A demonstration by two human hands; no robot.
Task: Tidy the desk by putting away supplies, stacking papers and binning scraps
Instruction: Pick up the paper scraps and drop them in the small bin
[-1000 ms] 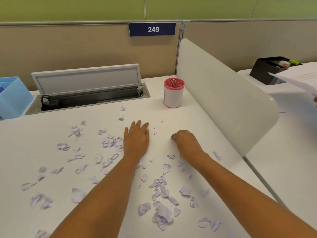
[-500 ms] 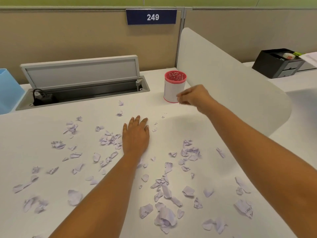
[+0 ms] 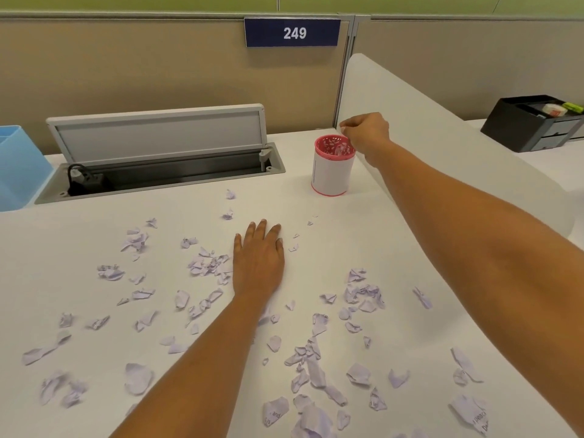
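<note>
Several torn pale-purple paper scraps [image 3: 208, 265] lie scattered over the white desk [image 3: 363, 235]. A white cup with a pink perforated rim [image 3: 331, 167] stands at the back of the desk. My right hand [image 3: 366, 131] hovers just above the cup's right rim, fingers curled together and pointing down. No scrap shows between them. A blurred pale scrap [image 3: 340, 150] sits in the cup's mouth below the hand. My left hand [image 3: 257, 260] rests flat on the desk among the scraps, fingers straight.
An open cable tray with a raised grey lid [image 3: 158, 134] and a black plug [image 3: 80, 178] runs along the back. A blue box [image 3: 19, 169] stands at the far left. A white divider panel [image 3: 442, 137] borders the right. A black organiser [image 3: 531, 121] sits on the neighbouring desk.
My right hand rose from the desk by the scraps, travelled back to the cup, and now hangs over its rim. My left hand stayed flat in place.
</note>
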